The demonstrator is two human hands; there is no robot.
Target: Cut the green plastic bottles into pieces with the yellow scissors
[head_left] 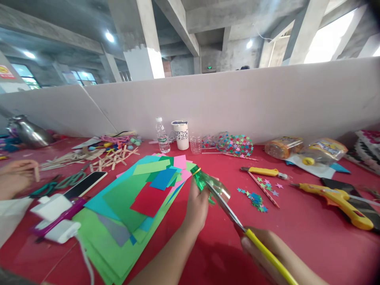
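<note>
My left hand (pixel 198 204) is closed around the cut-off neck of a green plastic bottle (pixel 201 179), a yellow ring near its mouth and its clear, flared edge pointing right. My right hand (pixel 268 251) grips a pair of scissors (pixel 225 205) by the yellow handles. The metal blades reach up and left to the cut edge of the bottle piece; whether they bite into the plastic I cannot tell. Left of my hands lies a pile of coloured paper (pixel 124 202) in green, blue, red and pink. Small star sequins (pixel 257 201) are scattered to the right.
A water bottle (pixel 162 136) and a white cup (pixel 181 135) stand by the partition. On the right lie a yellow utility knife (pixel 263 171) and a yellow glue gun (pixel 335 196). A phone (pixel 85 185) and chargers (pixel 61 229) sit left, beside another person's hand (pixel 19 174).
</note>
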